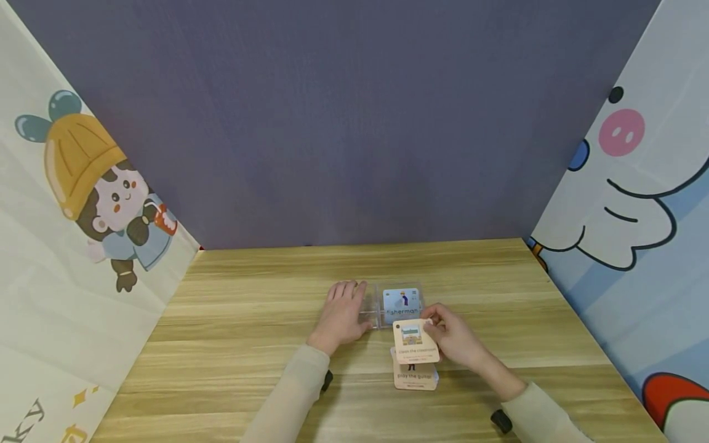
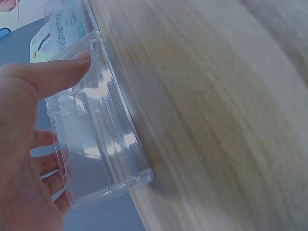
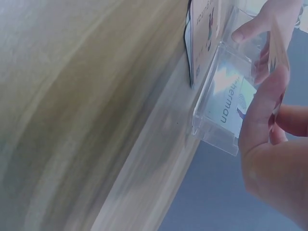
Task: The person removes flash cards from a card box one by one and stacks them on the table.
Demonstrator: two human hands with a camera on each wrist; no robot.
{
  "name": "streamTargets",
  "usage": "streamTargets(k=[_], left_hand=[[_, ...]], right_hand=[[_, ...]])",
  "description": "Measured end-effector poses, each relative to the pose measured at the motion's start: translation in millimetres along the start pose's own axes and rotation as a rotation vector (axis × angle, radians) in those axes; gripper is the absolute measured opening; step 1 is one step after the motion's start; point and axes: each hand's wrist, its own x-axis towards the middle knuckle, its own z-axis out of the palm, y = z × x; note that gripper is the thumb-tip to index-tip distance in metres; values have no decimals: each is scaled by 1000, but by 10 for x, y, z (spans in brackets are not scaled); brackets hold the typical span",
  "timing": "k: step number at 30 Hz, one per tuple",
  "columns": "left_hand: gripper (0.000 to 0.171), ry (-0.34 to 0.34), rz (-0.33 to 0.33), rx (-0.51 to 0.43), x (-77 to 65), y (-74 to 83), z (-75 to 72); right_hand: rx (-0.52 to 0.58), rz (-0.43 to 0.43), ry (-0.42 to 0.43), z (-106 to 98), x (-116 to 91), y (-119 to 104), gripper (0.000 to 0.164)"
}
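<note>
My left hand (image 1: 341, 315) holds the left end of a clear plastic box (image 2: 91, 144), thumb on the near side and fingers along the far side. Its left compartment shows no cards, while a blue "fisherman" card (image 1: 401, 306) lies in the right one. Between thumb and fingers, my right hand (image 1: 455, 337) pinches a cream card reading "clean the classroom" (image 1: 415, 342) by its right edge. That card is raised just in front of the box and overlaps a small pile with a "play the guitar" card (image 1: 415, 378) on top.
The box and pile sit on a wood-grain table (image 1: 249, 344). A dark grey panel (image 1: 354, 123) stands along the back edge. Cartoon-printed sheets flank the table on the left (image 1: 55, 258) and right (image 1: 653, 283).
</note>
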Motion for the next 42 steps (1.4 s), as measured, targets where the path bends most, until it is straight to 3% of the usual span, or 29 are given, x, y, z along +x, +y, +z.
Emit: streamTargets(k=[18, 25, 42], left_hand=[[97, -11, -3, 0, -2, 3, -13], [97, -11, -5, 1, 5, 11, -17], [97, -11, -6, -2, 13, 13, -18]], right_hand=[[-74, -33, 15, 64, -40, 56, 14], [-61, -9, 10, 67, -75, 66, 16], [-177, -40, -3, 108, -126, 94, 16]])
